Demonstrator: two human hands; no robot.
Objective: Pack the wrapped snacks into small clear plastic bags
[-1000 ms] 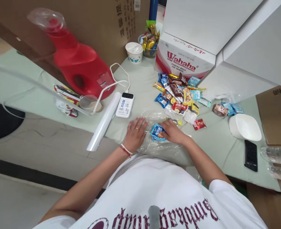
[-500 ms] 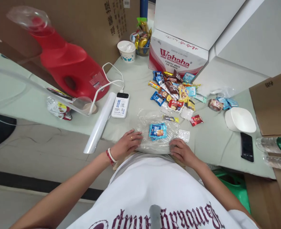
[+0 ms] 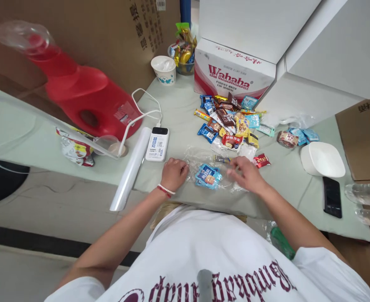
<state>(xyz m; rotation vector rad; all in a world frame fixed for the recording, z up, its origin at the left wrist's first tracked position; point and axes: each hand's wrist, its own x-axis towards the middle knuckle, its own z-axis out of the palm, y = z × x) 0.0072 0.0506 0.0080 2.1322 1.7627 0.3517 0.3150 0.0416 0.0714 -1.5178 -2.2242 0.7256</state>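
Both my hands are farther forward than half a second ago, at opposite sides of the clear plastic film (image 3: 192, 158). My left hand (image 3: 174, 174) is curled at its left edge; whether it pinches film, I cannot tell. My right hand (image 3: 248, 173) has thumb and forefinger parted, gap unfilled. Blue snack packets (image 3: 208, 176) lie overlapped between them.

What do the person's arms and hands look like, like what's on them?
The left hand has a white beaded bracelet and a red bracelet at its wrist. The right hand has no bracelet at its wrist. The sleeves are short and white.
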